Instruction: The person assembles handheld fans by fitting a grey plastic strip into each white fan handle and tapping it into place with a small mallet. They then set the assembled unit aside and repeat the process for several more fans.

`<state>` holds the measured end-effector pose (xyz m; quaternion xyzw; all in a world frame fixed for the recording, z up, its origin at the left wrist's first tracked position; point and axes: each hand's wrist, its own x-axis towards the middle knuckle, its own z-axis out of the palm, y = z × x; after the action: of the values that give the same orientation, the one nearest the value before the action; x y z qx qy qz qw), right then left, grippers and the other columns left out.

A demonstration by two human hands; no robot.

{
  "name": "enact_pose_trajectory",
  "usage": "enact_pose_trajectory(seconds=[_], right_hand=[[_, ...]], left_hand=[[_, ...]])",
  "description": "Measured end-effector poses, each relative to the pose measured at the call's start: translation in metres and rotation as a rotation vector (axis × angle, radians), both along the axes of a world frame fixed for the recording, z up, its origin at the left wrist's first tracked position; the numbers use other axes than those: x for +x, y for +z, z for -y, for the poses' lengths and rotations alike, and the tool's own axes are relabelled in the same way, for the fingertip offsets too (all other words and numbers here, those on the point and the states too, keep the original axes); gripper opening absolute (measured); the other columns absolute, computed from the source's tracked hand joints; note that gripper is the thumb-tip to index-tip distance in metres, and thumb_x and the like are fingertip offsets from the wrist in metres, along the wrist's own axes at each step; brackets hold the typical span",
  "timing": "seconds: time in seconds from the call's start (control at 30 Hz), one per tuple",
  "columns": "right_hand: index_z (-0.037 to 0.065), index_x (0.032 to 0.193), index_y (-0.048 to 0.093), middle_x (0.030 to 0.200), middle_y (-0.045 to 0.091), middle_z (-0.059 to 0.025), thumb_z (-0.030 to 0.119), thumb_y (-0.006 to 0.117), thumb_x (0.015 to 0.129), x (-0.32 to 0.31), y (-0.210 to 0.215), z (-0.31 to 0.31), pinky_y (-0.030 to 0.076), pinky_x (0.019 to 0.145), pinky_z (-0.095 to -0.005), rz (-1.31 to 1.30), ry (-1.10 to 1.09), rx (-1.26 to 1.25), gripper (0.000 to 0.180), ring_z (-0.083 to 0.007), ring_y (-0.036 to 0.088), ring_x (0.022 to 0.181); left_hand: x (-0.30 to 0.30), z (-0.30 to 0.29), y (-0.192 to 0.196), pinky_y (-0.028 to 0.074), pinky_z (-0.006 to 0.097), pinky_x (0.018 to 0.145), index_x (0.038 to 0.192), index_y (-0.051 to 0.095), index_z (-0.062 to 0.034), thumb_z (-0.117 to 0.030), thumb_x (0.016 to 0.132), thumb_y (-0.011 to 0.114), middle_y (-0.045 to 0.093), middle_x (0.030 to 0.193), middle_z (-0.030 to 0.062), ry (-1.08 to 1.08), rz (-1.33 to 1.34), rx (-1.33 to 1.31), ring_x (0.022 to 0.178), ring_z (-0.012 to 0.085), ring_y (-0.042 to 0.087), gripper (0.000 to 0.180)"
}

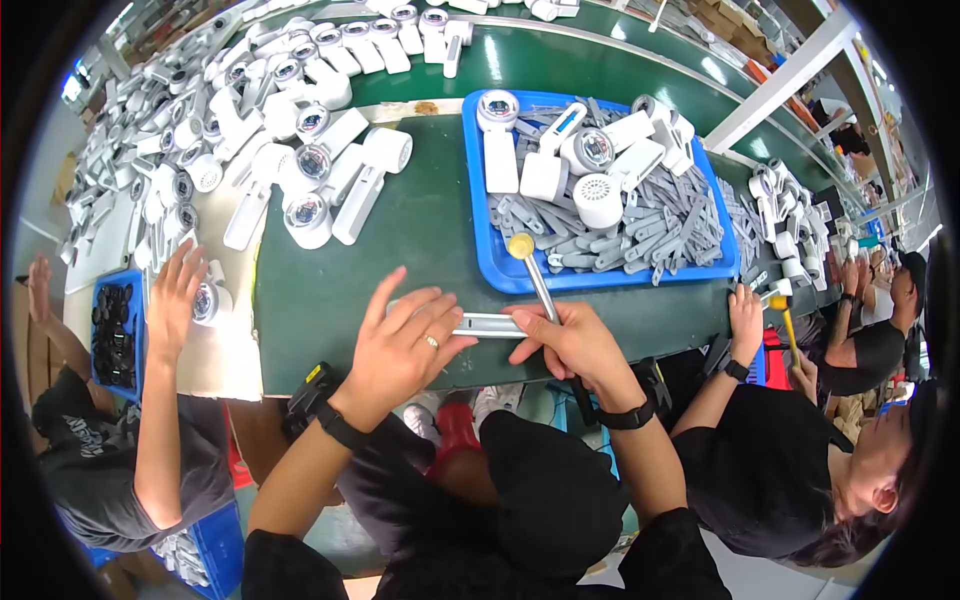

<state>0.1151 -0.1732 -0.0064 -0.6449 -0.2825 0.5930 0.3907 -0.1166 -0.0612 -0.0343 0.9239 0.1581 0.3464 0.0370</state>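
Note:
My left hand (405, 335) lies over the left end of a white handheld fan (490, 325), its thumb and fingers around it and covering most of that end. The fan's long handle, with a grey strip along it, reaches across to my right hand (575, 345). That hand grips a hammer (540, 285) with a yellow round head, a metal shaft and a dark grip, while its thumb and fingertips touch the handle's right end. The hammer's head points away from me, above the table. Beyond my hands stands a blue tray (487, 265) of grey strips, with several white fans on top.
White fans (305, 170) pile up at the far left on the green table (330, 290). A co-worker's raised hand (175, 300) is at left, beside a blue bin (138, 335) of black parts. At right another person's hand (745, 320) rests near a yellow hammer (785, 310).

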Motion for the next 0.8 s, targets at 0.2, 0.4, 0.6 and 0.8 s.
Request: enact_pose_trajectory(seconds=[0.2,0.4,0.6,0.8], right_hand=[[0.003,0.129,0.073,0.078,0.077,-0.0105,0.026,0.063,0.107,0.001,-0.01,0.006,0.03,0.037,-0.0224,0.023,-0.006,0.019,0.033,-0.0052,0.047,0.04],[0.0,0.136,0.067,0.079,0.073,-0.0049,0.026,0.059,0.11,-0.009,-0.002,0.036,0.034,0.045,-0.021,0.209,-0.031,0.155,0.038,-0.0024,0.048,0.051],[0.007,0.146,0.062,0.08,0.068,-0.0103,0.014,0.06,0.106,-0.011,-0.002,0.097,0.052,0.066,-0.0338,0.901,-0.155,0.383,0.04,-0.0206,0.063,0.067],[0.014,0.144,0.065,0.077,0.062,-0.0119,0.009,0.067,0.101,-0.026,-0.002,0.1,0.05,0.058,-0.035,1.183,-0.254,0.567,0.044,-0.0273,0.061,0.062]], left_hand=[[0.024,0.006,0.009,0.056,0.046,0.102,0.111,0.077,-0.0095,-0.019,0.081,0.085,0.076,0.111,0.0072,-0.194,-0.096,-0.037,0.099,0.0253,0.073,0.032],[0.025,0.004,0.015,0.06,0.038,0.079,0.106,0.077,-0.0059,-0.011,0.085,0.08,0.075,0.102,0.008,-0.252,-0.063,-0.088,0.086,0.0264,0.072,0.022],[0.026,0.005,0.012,0.06,0.04,0.075,0.107,0.077,-0.0062,-0.009,0.086,0.08,0.075,0.097,0.0079,-0.224,-0.074,-0.083,0.082,0.027,0.071,0.021],[0.027,0.002,0.007,0.062,0.041,0.088,0.109,0.078,-0.0084,-0.012,0.086,0.081,0.076,0.099,0.0075,-0.23,-0.078,-0.063,0.086,0.0277,0.073,0.024]])
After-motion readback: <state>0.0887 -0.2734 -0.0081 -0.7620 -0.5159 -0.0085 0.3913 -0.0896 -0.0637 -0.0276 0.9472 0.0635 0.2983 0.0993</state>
